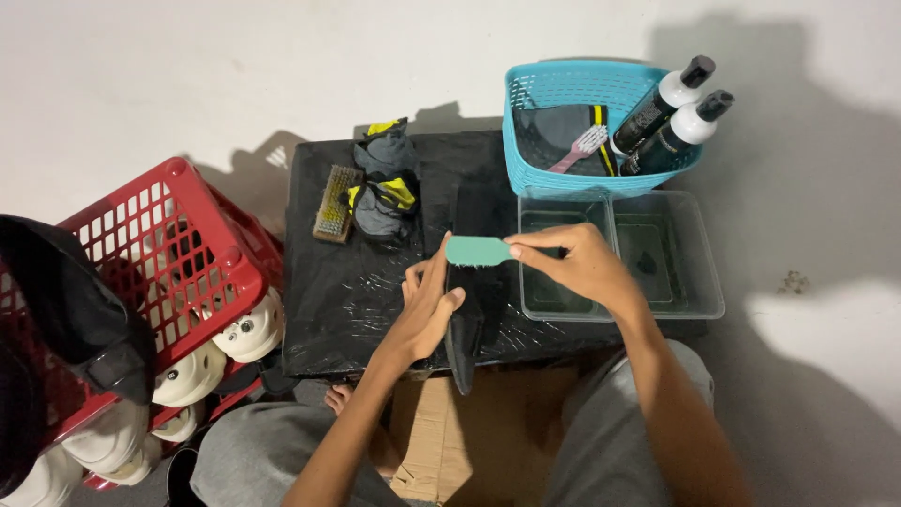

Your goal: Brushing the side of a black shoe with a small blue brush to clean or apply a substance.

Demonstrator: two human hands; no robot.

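Cardboard (450,441): flat on the floor between the knees, partly under the near edge of the black table (328,282).
Left hand (427,305): over the near part of the table, fingers curled around a dark shoe insole (465,338) and gripping it on edge.
Insole: its near end hangs past the table's near edge.
Right hand (577,263): above the table's right part, fingers closed on the end of a green brush (479,251), which lies across the top of the insole.
Clear tray (694,282): two compartments, at the table's right end, under the right hand.
Red crate (178,263): just left of the table, with white helmets (249,330) under it.
Wooden brush (336,204): far left on the table.
Grey-and-yellow shoes (385,183): beside the wooden brush.
Blue basket (563,141): at the table's far right, holding a pink toothbrush (582,145) and two dark bottles (671,122).
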